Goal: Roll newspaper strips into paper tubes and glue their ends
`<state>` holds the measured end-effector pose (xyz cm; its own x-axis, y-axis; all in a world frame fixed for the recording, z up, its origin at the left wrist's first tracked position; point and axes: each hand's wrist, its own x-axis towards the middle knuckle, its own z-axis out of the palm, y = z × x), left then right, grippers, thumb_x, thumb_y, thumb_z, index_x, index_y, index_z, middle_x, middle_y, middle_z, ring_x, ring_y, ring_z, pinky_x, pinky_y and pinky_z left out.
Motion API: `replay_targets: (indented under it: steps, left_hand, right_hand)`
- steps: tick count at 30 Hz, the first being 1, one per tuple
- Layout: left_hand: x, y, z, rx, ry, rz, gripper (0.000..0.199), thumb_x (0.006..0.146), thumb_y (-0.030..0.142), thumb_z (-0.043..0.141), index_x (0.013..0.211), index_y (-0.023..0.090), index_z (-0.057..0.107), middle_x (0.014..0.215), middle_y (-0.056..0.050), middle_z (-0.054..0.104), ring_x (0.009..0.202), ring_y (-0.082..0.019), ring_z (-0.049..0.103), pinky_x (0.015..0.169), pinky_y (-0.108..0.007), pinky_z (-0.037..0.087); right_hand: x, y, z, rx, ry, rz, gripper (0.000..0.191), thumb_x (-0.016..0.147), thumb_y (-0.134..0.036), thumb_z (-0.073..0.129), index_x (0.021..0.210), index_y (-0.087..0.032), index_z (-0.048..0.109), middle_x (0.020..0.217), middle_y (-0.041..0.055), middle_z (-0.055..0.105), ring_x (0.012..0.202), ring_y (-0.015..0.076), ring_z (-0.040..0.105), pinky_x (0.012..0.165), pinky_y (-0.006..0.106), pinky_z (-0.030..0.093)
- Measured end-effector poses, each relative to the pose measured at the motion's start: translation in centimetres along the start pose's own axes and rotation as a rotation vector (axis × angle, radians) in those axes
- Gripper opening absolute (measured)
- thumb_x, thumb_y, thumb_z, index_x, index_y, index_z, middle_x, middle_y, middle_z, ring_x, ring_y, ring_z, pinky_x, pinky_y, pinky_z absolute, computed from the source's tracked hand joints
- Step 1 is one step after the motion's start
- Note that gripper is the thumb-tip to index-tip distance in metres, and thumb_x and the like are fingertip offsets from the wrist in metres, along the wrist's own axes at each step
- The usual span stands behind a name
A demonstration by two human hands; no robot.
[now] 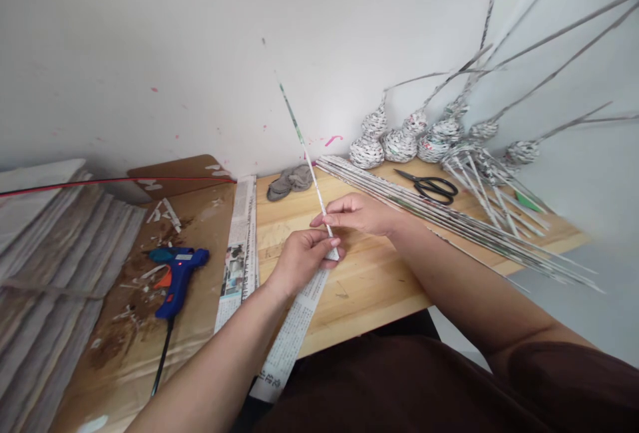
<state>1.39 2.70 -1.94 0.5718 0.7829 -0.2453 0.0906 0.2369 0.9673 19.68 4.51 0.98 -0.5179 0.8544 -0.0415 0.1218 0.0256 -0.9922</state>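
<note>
A strip of newspaper [294, 333] runs from under my left wrist up to my fingers, where its upper end is wound into a thin paper tube [302, 137]. The tube slants up and to the left, its tip before the white wall. My left hand [307, 257] pinches the lower end, where flat strip and tube meet. Just above it, the thumb and fingers of my right hand [357, 213] close round the tube. Part of the strip is hidden behind my left hand and forearm.
On the wooden board [369, 293] lie finished paper tubes [439, 223], black scissors [432, 187] and a grey cloth [289, 181]. Woven paper gourds [367, 151] stand against the wall. Leftward are newspaper strips [243, 220], a blue glue gun [177, 280] with cord, and stacked paper [60, 273].
</note>
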Motion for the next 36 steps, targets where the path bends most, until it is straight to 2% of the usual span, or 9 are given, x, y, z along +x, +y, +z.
replay_targets:
  steps: [4,8,11,16,20,22,27,32,36]
  left_hand:
    - [0.0,-0.2,0.0,0.006,-0.006,0.003,0.026,0.075,0.039,0.068,0.075,0.013,0.069,0.078,-0.006,0.069,0.071,-0.015,0.063,0.069,-0.031,0.055]
    - [0.0,-0.2,0.0,0.006,-0.011,0.01,0.025,0.075,0.039,0.068,0.075,0.014,0.069,0.078,-0.005,0.069,0.072,-0.015,0.063,0.069,-0.03,0.055]
    - [0.0,-0.1,0.0,-0.006,0.002,-0.001,0.024,0.075,0.039,0.069,0.076,0.014,0.069,0.078,-0.005,0.07,0.072,-0.016,0.063,0.069,-0.03,0.055]
    - [0.0,0.0,0.0,-0.029,0.012,-0.018,0.025,0.074,0.038,0.069,0.076,0.014,0.069,0.079,-0.006,0.07,0.071,-0.016,0.064,0.07,-0.031,0.055]
    - [0.0,0.0,0.0,-0.012,0.002,-0.004,0.024,0.075,0.038,0.069,0.075,0.013,0.069,0.077,-0.006,0.07,0.072,-0.016,0.064,0.07,-0.031,0.055]
    - [0.0,0.0,0.0,-0.011,0.01,-0.001,0.025,0.075,0.038,0.069,0.076,0.013,0.069,0.078,-0.006,0.07,0.071,-0.016,0.064,0.07,-0.031,0.055]
    - [0.0,0.0,0.0,-0.046,0.016,-0.008,0.026,0.074,0.039,0.07,0.079,0.013,0.07,0.08,-0.007,0.071,0.073,-0.016,0.064,0.071,-0.032,0.055]
    - [0.1,0.0,-0.1,-0.036,-0.004,0.012,0.025,0.075,0.039,0.069,0.078,0.013,0.07,0.078,-0.006,0.07,0.073,-0.016,0.064,0.072,-0.032,0.055]
    - [0.1,0.0,-0.2,-0.047,-0.003,0.013,0.026,0.075,0.039,0.069,0.078,0.013,0.069,0.078,-0.005,0.07,0.069,-0.014,0.063,0.072,-0.032,0.055]
  right_hand:
    - [0.3,0.5,0.2,0.031,0.045,0.003,0.026,0.077,-0.038,0.069,0.084,-0.013,0.072,0.082,0.003,0.07,0.076,0.0132,0.061,0.075,0.026,0.045]
    - [0.7,0.6,0.6,0.052,0.208,0.018,0.027,0.064,-0.037,0.079,0.067,-0.013,0.066,0.062,-0.0028,0.06,0.058,0.0087,0.051,0.057,0.022,0.038]
    - [0.8,0.5,0.7,0.036,0.305,0.001,0.028,0.061,-0.036,0.08,0.063,-0.014,0.063,0.059,-0.0041,0.056,0.057,0.0078,0.048,0.055,0.022,0.036]
    - [0.6,0.5,0.5,0.067,0.148,0.011,0.027,0.07,-0.04,0.074,0.078,-0.014,0.069,0.078,0.0017,0.067,0.072,0.012,0.057,0.068,0.025,0.042]
    - [0.7,0.6,0.6,0.044,0.26,0.015,0.028,0.062,-0.037,0.08,0.066,-0.014,0.064,0.061,-0.0032,0.058,0.058,0.0084,0.049,0.057,0.022,0.036]
    - [0.7,0.6,0.7,0.031,0.289,-0.004,0.027,0.063,-0.037,0.079,0.067,-0.014,0.065,0.062,-0.0029,0.058,0.059,0.0084,0.049,0.057,0.022,0.036]
    - [0.7,0.9,0.4,0.082,0.057,0.066,0.029,0.073,-0.04,0.072,0.084,-0.014,0.071,0.073,0.0012,0.065,0.064,0.0102,0.054,0.06,0.024,0.04]
    - [0.9,1.2,0.3,0.098,0.223,0.057,0.028,0.063,-0.037,0.08,0.069,-0.014,0.065,0.065,-0.002,0.063,0.059,0.0088,0.052,0.057,0.022,0.039]
    - [0.8,0.8,0.4,0.125,0.151,0.05,0.027,0.066,-0.037,0.077,0.078,-0.014,0.07,0.076,0.0014,0.068,0.071,0.0115,0.058,0.068,0.025,0.043]
